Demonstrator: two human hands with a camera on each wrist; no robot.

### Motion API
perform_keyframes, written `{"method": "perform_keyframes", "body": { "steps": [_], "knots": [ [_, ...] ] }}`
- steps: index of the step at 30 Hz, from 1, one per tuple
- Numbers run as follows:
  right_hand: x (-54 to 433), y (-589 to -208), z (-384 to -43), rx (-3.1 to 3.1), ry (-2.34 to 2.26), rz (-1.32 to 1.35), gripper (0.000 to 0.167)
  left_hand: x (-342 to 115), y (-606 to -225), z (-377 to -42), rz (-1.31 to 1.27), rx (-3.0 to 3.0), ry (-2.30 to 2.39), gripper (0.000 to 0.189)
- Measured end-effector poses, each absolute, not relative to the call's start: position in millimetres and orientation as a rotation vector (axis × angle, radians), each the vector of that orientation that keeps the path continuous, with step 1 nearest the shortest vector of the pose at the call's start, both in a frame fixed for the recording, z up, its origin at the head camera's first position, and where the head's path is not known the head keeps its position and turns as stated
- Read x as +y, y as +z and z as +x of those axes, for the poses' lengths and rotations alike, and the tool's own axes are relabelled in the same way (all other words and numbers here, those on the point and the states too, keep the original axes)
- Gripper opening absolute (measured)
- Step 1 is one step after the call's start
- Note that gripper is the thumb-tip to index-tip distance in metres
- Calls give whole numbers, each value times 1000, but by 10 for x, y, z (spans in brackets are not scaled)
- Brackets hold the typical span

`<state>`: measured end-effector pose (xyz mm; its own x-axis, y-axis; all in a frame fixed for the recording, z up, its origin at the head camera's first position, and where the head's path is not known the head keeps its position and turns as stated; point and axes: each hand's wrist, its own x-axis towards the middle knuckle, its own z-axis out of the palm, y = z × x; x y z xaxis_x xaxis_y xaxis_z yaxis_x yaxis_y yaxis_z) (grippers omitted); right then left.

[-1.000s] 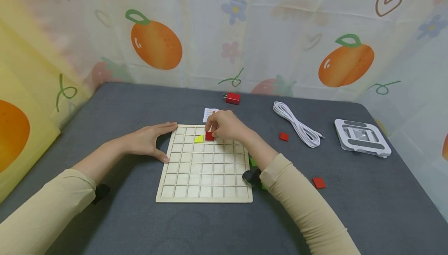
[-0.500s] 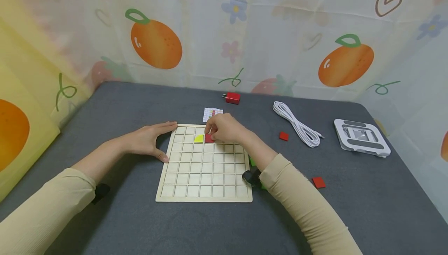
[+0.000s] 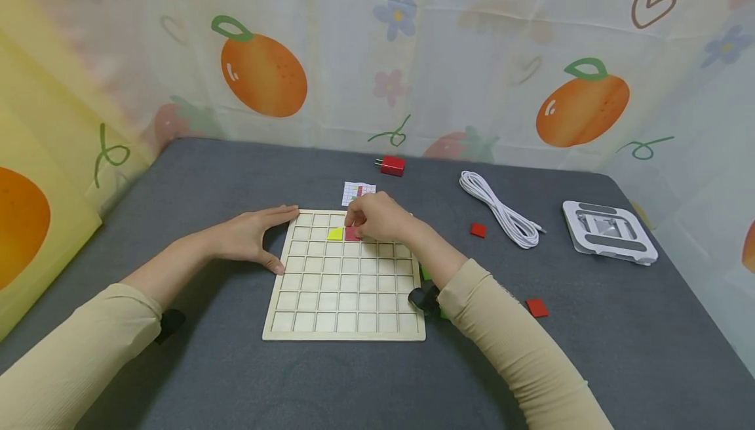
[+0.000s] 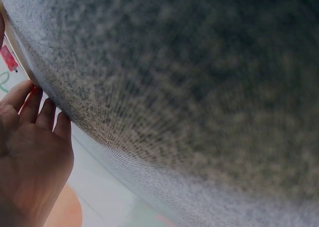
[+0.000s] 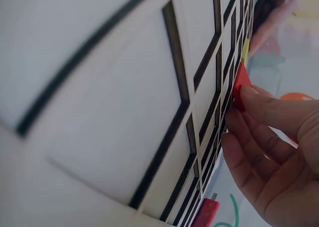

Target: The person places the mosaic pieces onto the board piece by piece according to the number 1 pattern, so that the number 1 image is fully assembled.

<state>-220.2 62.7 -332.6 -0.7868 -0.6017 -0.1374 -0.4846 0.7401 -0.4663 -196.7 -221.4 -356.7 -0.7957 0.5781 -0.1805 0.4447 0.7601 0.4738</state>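
Observation:
My right hand (image 3: 383,215) pinches a red square tile (image 3: 352,234) between thumb and fingers, at a cell in the second row from the far side of the pale wooden grid board (image 3: 330,302). In the right wrist view the red tile (image 5: 240,85) is tilted against the grid, thumb on its face. A yellow tile (image 3: 335,234) with one cut-off corner lies in the cell just left of it. Along the board's left edge rests my left hand (image 3: 244,236), fingers extended to the far corner and thumb lower down the side. The left wrist view shows its fingertips (image 4: 62,118) by the edge.
Behind the board lies a small printed grid card (image 3: 352,191), with a red plug adapter (image 3: 392,166) beyond. To the right are loose red tiles (image 3: 537,307), a coiled white cable (image 3: 501,210) and a white-grey case (image 3: 610,233). Green pieces (image 3: 426,273) show partly under the right forearm.
My right hand has come slightly down and nearer, bringing the red tile lower beside the yellow one, and more of the printed card shows. The left hand has stayed still.

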Motion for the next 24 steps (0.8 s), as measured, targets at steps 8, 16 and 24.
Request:
{"method": "perform_keyframes", "body": {
  "steps": [8, 16, 24],
  "knots": [
    [616, -3344, -2201, 2672, -566, -868, 15, -2214, -3597, -1987, 783, 2650, 579, 118],
    [622, -3359, -2207, 2678, -574, -859, 14, -2213, -3592, -1985, 769, 2650, 567, 118],
    [619, -3354, -2207, 2674, -563, -878, 14, -2210, -3578, -1977, 770, 2652, 558, 118]
  ]
}}
